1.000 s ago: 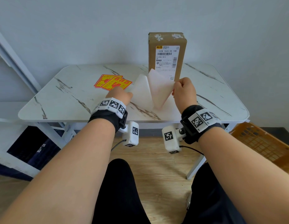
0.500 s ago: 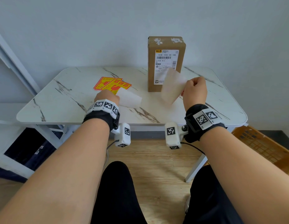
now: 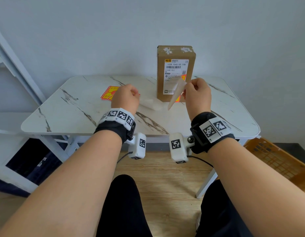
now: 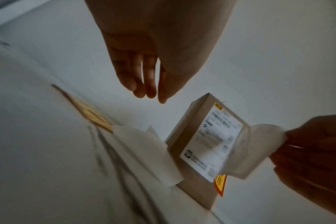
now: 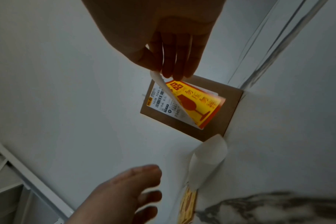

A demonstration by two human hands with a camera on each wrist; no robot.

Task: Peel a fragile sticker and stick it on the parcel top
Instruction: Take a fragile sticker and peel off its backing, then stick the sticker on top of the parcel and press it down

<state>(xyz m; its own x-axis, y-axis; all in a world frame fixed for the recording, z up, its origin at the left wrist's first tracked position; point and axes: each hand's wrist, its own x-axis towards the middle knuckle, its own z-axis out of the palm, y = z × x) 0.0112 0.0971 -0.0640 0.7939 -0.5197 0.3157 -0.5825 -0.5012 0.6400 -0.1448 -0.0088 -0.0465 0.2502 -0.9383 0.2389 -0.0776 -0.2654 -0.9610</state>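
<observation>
Pinching the peeled fragile sticker [image 5: 197, 104] at one edge, our right hand [image 3: 197, 94] holds it before the upright parcel [image 3: 176, 72], whose top, above our fingers, we should meet squarely; our left hand [image 3: 125, 98] hangs relaxed, empty.

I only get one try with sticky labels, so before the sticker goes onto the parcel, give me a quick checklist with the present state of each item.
1. Sticker off its backing: ok, the white backing sheet lies on the table.
2. Right hand grips the sticker: ok, pinched at one edge.
3. Sticker flat, not folded on itself: not ok, it curls.
4. Left hand free to help: ok, it holds nothing.
5. Parcel top bare: cannot tell, only white scraps near its front edge show.
6. Parcel steady: ok, it stands upright on the table.
</observation>
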